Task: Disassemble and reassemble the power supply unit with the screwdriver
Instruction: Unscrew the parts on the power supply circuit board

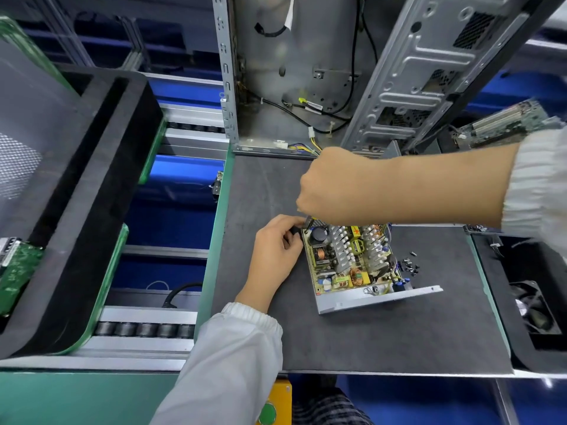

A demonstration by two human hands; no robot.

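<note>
dark mat [368, 338], left hand [276, 253] pinching power supply unit [352, 262] corner, right hand [331, 185] fisted above, its grip hidden

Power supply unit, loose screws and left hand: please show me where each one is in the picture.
power supply unit [346, 262]: head view, on the open circuit board.
loose screws [409, 263]: head view, middle of the small pile.
left hand [276, 250]: head view, back of the hand.

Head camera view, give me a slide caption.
Left hand steadies the opened power supply while the right hand works its corner.
</note>
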